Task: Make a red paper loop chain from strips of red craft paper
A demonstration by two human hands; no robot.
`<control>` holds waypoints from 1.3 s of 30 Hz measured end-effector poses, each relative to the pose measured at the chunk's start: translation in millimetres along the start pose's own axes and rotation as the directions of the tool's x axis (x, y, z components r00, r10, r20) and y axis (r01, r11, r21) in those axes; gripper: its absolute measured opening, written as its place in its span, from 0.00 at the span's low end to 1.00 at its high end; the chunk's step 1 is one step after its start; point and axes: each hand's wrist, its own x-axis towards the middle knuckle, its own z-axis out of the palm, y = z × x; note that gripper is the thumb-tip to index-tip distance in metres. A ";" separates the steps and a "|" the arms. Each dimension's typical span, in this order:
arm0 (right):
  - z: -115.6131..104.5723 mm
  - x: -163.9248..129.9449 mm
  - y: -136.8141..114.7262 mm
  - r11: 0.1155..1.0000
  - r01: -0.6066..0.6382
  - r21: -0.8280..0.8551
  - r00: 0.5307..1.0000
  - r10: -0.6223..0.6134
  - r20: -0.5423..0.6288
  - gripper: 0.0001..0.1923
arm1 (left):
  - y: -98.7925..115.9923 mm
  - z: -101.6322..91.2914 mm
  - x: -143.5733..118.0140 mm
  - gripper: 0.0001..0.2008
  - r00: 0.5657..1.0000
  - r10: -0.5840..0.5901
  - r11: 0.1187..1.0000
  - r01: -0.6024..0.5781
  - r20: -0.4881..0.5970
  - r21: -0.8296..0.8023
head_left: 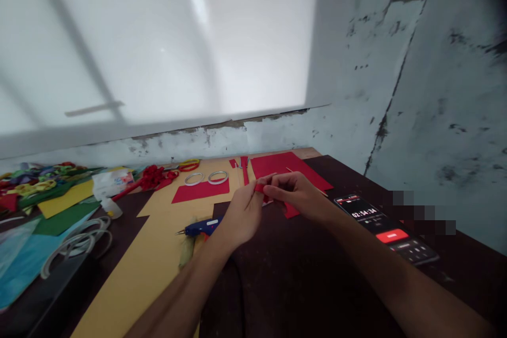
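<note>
A small red paper strip [260, 188] is pinched between the fingertips of both hands above the dark tabletop [301, 274]. The left hand [241, 216] is closed on the strip's near end; the right hand [298, 194] is closed on its far end, fingers curled over it. The strip is thin, flat and matte, and part of it is hidden by the fingers.

Just under the hands a red paper scrap [292, 211] is seen on the tabletop, and beyond them a larger red paper sheet [283, 166] lies flat, with cut red pieces beside it. A blue glue gun [201, 227] lies near the left wrist, its nozzle pointed left, on a wide tan card sheet [134, 280]. Farther left on that sheet a red rectangle [200, 191] is laid, with two tape rolls [206, 177], thin and ring-shaped, touching its far edge. A red paper flower [152, 176] lies near them.

At the left edge, green, yellow and blue paper sheets [59, 211] are overlapped, with a chain of coloured paper loops [35, 182] behind them and pale curled strips [79, 243] in front. No container with visible contents can be made out.

To the right of the right forearm a phone [386, 227] lies flat, its lit screen showing a timer and a red button.
</note>
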 end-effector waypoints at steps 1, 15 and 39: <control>0.3 0.0 -0.1 1.000 -0.001 0.011 1.000 0.001 0.000 0.22 | 1.5 0.9 0.0 0.24 1.000 -0.019 1.000 0.019 -0.005 -0.005; 1.4 0.5 14.0 0.985 -0.147 -0.087 0.988 0.142 -0.057 0.22 | -15.8 -16.6 0.6 0.26 0.984 0.180 0.808 -0.151 0.005 0.570; 6.5 5.4 23.3 0.983 -0.135 0.124 0.983 0.148 -0.107 0.19 | -15.6 -18.6 6.5 0.24 0.988 -0.067 0.990 0.083 -0.138 0.116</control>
